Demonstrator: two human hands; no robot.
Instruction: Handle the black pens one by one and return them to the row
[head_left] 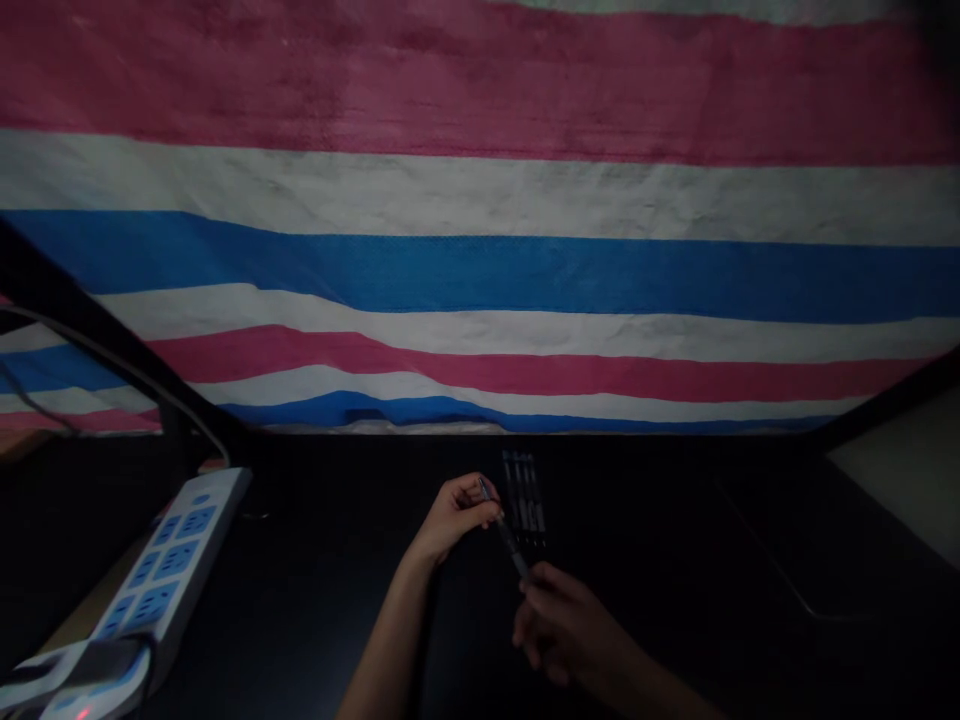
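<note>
A slim dark pen slants between my two hands above the black table. Its far end is pinched by the fingers of my left hand, and a thin pale tip sticks up past them. My right hand grips the near end, closer to me and in deeper shadow. Just beyond, several similar pens lie side by side in a row, pointing away from me. The dim light hides the pen's finer details.
On the left, a white power strip with blue sockets and a plugged-in cable lies along the table. A dark flat object rests at the right. Behind hangs a striped red, white and blue sheet, with dark frame bars at both sides.
</note>
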